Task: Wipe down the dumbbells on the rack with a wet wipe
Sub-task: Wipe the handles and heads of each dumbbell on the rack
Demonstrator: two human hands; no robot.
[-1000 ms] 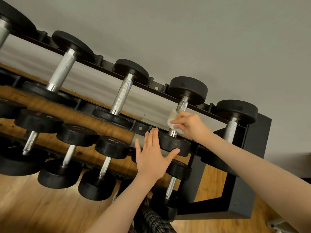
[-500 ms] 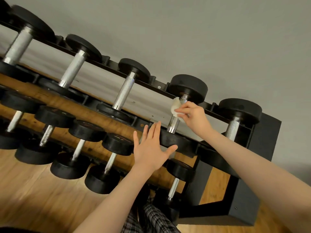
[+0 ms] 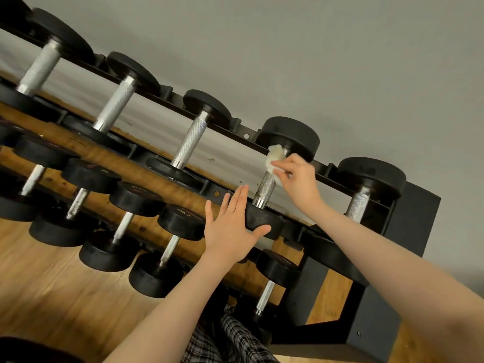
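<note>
A black rack (image 3: 416,224) holds rows of black dumbbells with knurled steel handles. My right hand (image 3: 297,179) pinches a crumpled white wet wipe (image 3: 274,158) against the upper end of one top-row dumbbell handle (image 3: 265,188), just under its far head (image 3: 290,134). My left hand (image 3: 231,226) lies flat with straight fingers on the near head (image 3: 264,220) of that same dumbbell, thumb under its rim.
Other top-row dumbbells (image 3: 188,142) stand to the left and one (image 3: 361,203) to the right. A lower row of smaller dumbbells (image 3: 125,221) hangs below. Wood floor (image 3: 52,289) lies beneath, a grey wall (image 3: 314,61) behind. Plaid trousers (image 3: 225,339) show at the bottom.
My right hand has slid the wipe up the handle from near the lower head to just under the far head. The left hand stays flat on the near head; the view has shifted.
</note>
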